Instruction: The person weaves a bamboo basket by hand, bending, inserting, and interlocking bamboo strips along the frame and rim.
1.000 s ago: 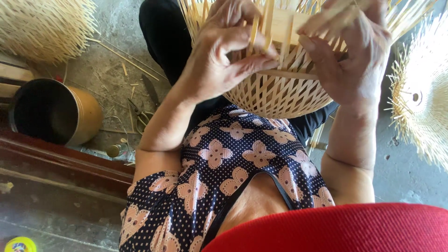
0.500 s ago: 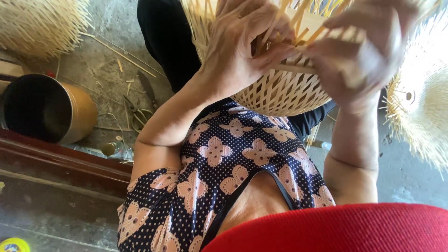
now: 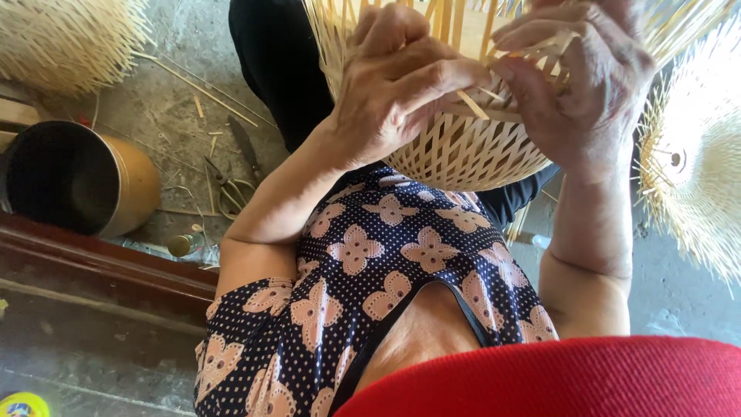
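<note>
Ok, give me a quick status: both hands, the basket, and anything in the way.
Left hand gripping the woven bamboo basket. Right hand pinching a bamboo strip at the weave. Scissors and metal can on the floor, off to the left.

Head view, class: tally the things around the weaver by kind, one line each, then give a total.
Woven bamboo pieces: 3 (basket in hand, one upper left, one at right)
Metal cans: 1
Scissors: 1
Hands: 2 (left, right)
Total: 7
</note>
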